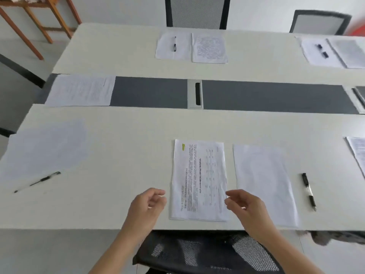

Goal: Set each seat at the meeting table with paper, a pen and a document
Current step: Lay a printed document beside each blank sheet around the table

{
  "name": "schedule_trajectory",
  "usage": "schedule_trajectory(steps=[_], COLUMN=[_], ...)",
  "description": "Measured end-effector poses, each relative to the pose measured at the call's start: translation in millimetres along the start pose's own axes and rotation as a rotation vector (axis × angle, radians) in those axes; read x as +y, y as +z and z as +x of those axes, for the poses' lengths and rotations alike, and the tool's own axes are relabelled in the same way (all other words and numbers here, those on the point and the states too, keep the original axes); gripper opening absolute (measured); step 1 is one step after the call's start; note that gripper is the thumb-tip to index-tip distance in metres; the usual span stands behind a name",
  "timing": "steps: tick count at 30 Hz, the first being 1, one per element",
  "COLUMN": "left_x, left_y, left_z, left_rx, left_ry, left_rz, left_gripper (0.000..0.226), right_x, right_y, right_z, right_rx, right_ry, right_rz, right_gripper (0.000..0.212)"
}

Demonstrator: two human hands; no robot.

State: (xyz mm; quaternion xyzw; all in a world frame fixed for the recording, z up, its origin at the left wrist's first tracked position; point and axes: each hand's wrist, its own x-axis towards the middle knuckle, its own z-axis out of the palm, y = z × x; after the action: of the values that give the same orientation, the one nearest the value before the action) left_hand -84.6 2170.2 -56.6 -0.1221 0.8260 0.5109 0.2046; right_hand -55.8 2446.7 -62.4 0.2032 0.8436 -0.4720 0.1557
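Hovering at 6 o'clock, both hands flank the printed document [199, 180], which lies flat near the table [118, 131] edge, text running sideways. L hand [147, 202] is just beside the doc's left edge, not touching; fingers loosely curled, relaxed, grasping nothing. R hand [245, 204] is at the doc's right edge, fingers also loose and empty; can't tell if the tips touch the paper.

At 3 o'clock of the doc lies a blank sheet [264, 184], a narrow gap between them. A black pen [309, 191] lies on bare table just beside that sheet, further toward 3 o'clock. A mesh chair [207, 252] is tucked under the edge below the hands.

At 9 o'clock: a second blank sheet [45, 149] w/ a second pen [37, 181] lying slantwise at its near corner. At 10 o'clock, a paper stack [81, 90] lies on the grey centre strip [276, 95].

At 12 o'clock, the far seat has a far sheet [167, 52] w/ a far pen [175, 44] on it, and a far document [209, 48] right beside. At 2 o'clock a blurred set [318, 53] looks alike: sheet, pen on top, doc beside.
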Motion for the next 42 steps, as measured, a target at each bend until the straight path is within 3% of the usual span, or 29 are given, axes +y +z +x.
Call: schedule_trajectory(steps=[3,6,9,13,15,19,21,24,27,29,32,33,36,39,42], left_x=[-12.2,-25.2,-35.7,-46.6,-48.6,-48.0,-41.9,-10.5,33.1,55.9,58.4,52.1,28.9,22.5,30.2], left_y=[29.4,59.0,75.4,84.2,83.8,75.2,68.5,44.9,10.6,-3.6,-0.1,5.4,24.6,35.0,38.4], left_z=[37.4,64.5,73.9,71.6,72.6,80.3,87.9,105.7,117.4,114.4,104.4,102.1,98.7,97.1,97.0], left_rx=[-0.126,-0.295,-0.442,-0.456,-0.462,-0.453,-0.342,0.009,-0.024,-0.111,-0.150,-0.161,-0.194,-0.182,-0.078], left_ry=[0.101,0.198,0.205,0.200,0.192,0.174,0.080,-0.095,-0.007,0.116,0.191,0.188,0.162,0.130,0.194], left_rz=[0.306,0.646,0.942,1.074,1.075,0.971,0.664,-0.012,-0.408,-0.422,-0.341,-0.317,-0.211,-0.098,-0.095], left_gripper=[0.025,0.041,0.050,0.053,0.055,0.051,0.057,0.081,0.082,0.057,0.026,0.021,0.018,0.017,0.011], right_x=[5.5,15.8,23.8,30.2,24.8,3.2,-13.6,-37.8,-44.8,-44.1,-32.4,-27.5,0.2,8.5,6.2], right_y=[8.6,16.3,22.6,34.3,35.8,34.7,31.1,13.3,-5.9,-13.3,-16.4,-15.9,-10.1,-8.8,-4.4], right_z=[21.2,56.4,92.5,130.1,140.5,149.7,144.3,120.1,100.3,95.6,96.4,94.5,104.8,109.7,109.3], right_rx=[0.004,0.003,-0.003,-0.036,-0.098,-0.215,-0.213,-0.163,-0.117,-0.105,-0.106,-0.122,-0.164,-0.213,-0.063], right_ry=[0.056,0.160,0.354,0.496,0.495,0.416,0.266,0.002,-0.151,-0.211,-0.205,-0.198,-0.128,0.083,-0.038], right_rz=[-0.077,-0.110,0.042,0.167,0.155,0.167,0.140,0.142,0.183,0.226,0.238,0.222,0.184,0.232,0.160], right_gripper=[0.016,0.037,0.058,0.076,0.060,0.017,0.016,0.024,0.031,0.029,0.004,0.013,0.023,0.015,0.007])
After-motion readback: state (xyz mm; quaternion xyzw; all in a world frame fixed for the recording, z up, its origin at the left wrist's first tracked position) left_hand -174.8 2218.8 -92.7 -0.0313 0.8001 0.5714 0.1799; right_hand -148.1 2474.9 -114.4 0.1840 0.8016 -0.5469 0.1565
